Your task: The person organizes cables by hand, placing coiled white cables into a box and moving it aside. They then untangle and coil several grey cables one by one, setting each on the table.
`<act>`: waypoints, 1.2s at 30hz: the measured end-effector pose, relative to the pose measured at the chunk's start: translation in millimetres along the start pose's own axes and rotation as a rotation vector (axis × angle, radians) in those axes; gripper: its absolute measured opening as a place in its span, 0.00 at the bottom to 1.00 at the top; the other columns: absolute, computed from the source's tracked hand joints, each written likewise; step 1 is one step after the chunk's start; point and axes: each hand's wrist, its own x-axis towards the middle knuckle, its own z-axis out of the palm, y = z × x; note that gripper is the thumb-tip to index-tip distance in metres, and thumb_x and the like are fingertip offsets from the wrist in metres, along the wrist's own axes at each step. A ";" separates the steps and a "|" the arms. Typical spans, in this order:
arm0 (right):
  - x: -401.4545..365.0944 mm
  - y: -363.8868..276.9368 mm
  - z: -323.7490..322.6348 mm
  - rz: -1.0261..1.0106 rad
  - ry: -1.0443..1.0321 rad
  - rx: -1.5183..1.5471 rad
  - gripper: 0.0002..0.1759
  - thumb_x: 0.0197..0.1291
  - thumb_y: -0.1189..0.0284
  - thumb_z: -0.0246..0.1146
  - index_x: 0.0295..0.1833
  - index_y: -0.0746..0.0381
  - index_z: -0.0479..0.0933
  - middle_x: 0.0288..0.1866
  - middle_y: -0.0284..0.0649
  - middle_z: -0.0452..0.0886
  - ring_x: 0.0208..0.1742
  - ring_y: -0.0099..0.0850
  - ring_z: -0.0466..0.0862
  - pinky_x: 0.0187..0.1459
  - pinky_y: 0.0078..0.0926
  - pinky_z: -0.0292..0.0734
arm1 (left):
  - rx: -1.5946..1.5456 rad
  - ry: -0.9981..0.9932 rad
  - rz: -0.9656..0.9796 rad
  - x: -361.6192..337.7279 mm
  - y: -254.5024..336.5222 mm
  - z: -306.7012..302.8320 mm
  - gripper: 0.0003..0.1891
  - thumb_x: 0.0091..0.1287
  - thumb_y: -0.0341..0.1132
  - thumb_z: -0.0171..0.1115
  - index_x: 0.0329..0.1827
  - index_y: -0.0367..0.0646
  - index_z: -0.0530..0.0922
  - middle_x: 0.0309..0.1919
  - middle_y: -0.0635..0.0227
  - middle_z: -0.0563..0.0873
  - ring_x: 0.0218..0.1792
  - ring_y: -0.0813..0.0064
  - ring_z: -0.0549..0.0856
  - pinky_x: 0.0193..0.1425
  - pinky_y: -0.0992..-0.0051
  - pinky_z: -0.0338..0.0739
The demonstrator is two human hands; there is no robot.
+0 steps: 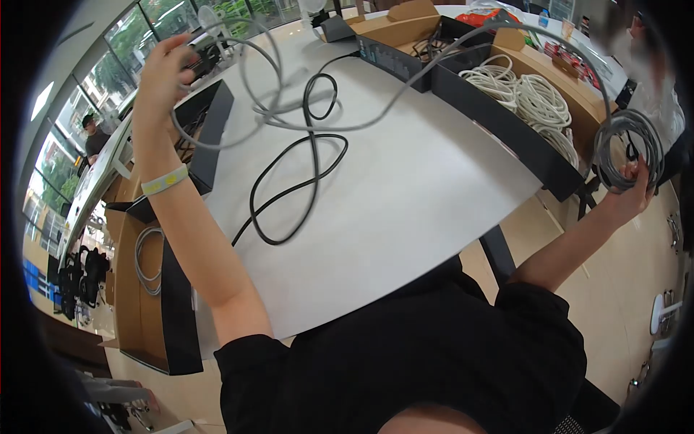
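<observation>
Raised at the upper left, my left hand (165, 76) is blurred, its fingers curled around part of a loose grey cable (347, 128). That cable loops over the table and arches across to the right. My right hand (636, 189), out beyond the table's right edge, holds a coiled bundle of grey cable (614, 155) upright. A black cable (316, 155) lies in loops on the white table (405, 210) between my arms, running up to the dark box at the back.
An open box (506, 119) of white coiled cables (542, 105) stands at the back right, beside another box (390, 61) with dark cables. Boxes line the left edge, one (130, 289) holding a thin grey cable (139, 260). A person (94, 137) sits far left; another stands at upper right.
</observation>
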 end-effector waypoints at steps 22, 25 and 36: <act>-25.7 9.6 32.9 0.020 0.014 -0.136 0.11 0.46 0.81 0.65 0.38 0.65 0.75 0.23 0.35 0.75 0.20 0.17 0.70 0.19 0.14 0.64 | 0.411 0.413 0.553 41.8 -68.2 38.7 0.12 0.57 0.39 0.59 0.37 0.39 0.78 0.35 0.59 0.82 0.41 0.63 0.80 0.46 0.70 0.71; -43.6 6.5 51.0 0.111 -0.174 0.063 0.08 0.49 0.82 0.62 0.36 0.67 0.73 0.20 0.35 0.74 0.19 0.18 0.70 0.18 0.13 0.62 | 0.542 0.258 0.287 8.3 -31.1 53.2 0.18 0.60 0.44 0.57 0.42 0.38 0.76 0.40 0.58 0.81 0.44 0.62 0.79 0.49 0.69 0.70; -132.1 7.3 111.8 0.453 -0.416 0.260 0.08 0.51 0.83 0.58 0.38 0.67 0.71 0.20 0.34 0.72 0.17 0.18 0.65 0.19 0.16 0.58 | 0.073 -0.865 0.551 -134.5 72.8 144.0 0.52 0.44 0.52 0.71 0.66 0.35 0.52 0.58 0.47 0.68 0.60 0.58 0.68 0.62 0.68 0.62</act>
